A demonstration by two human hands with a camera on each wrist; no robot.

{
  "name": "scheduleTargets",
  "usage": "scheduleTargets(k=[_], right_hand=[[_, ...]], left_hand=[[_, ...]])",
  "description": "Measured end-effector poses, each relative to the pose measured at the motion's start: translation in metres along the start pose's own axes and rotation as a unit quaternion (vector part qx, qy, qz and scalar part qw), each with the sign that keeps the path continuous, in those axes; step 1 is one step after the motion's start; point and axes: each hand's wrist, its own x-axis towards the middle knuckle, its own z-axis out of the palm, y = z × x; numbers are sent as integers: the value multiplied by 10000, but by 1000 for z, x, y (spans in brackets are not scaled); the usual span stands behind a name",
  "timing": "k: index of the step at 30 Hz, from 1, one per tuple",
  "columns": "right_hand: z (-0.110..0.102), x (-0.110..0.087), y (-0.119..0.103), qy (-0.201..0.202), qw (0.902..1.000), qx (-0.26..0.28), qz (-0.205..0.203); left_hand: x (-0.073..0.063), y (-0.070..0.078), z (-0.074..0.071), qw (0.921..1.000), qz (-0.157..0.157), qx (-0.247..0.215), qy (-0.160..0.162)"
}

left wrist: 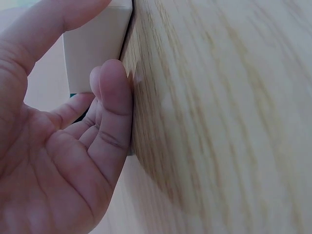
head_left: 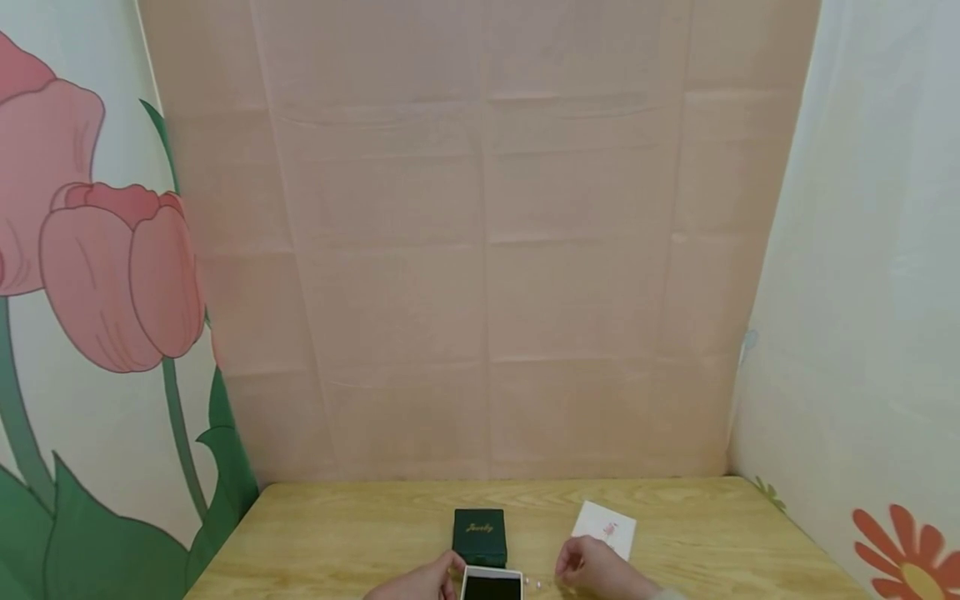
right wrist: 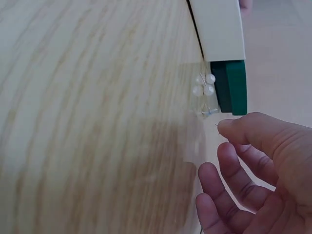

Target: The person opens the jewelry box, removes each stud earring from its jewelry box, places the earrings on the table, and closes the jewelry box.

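A white box tray [head_left: 492,572] with a black inner pad [head_left: 492,590] lies at the lower edge of the head view. My left hand [head_left: 420,581] grips its left side between thumb and fingers; in the left wrist view the box's white wall [left wrist: 95,53] shows behind them. My right hand [head_left: 596,567] is to the right of the box, thumb and index finger pinching a tiny thin metallic piece, its kind too small to tell. Several pearl earrings [right wrist: 204,87] lie on the table between that hand and the box, apparently in or on clear plastic.
A dark green box [head_left: 480,533] with gold lettering stands directly behind the white tray. A white card [head_left: 611,525] with a pink flower print lies behind my right hand. The wooden table [head_left: 337,533] ends at a pinkish cloth backdrop.
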Motion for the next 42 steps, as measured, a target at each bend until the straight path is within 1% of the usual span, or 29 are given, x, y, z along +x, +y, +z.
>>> scheduleTargets(k=[2,5,9,12,16,23,28,32,36,38,42], right_hand=[[2,1,0,-85,9999,44,110],[3,2,2,-121,9997,-50,199],[5,2,4,-67,9996,-219,171],[7,3,6,-62,9997,-195,119],[7,4,6,-125,9996,-177,189],[6,4,1,-208,9987,-244,383],[6,4,2,-286,9976,-253,586],[6,6,1,-391,9961,-74,793],[4,6,-2,-491,9933,238,1019],[3,6,-3,-512,9923,359,1073],[3,6,-3,-536,9912,425,1138]], left_hand=[[0,0,0,10000,10,-3,-7],[1,-1,0,10000,18,-8,-31],[1,-2,-1,10000,20,23,-45],[1,-2,-2,10000,10,24,-78],[1,-1,-2,9999,-35,-15,-107],[0,0,-2,10000,-41,45,-47],[-1,1,-1,9999,-82,71,-9],[-1,2,-1,9999,-140,51,-23],[0,1,-2,9999,-144,-27,-87],[1,0,-2,9998,-156,-56,-109],[1,-1,-2,9998,-156,-28,-99]])
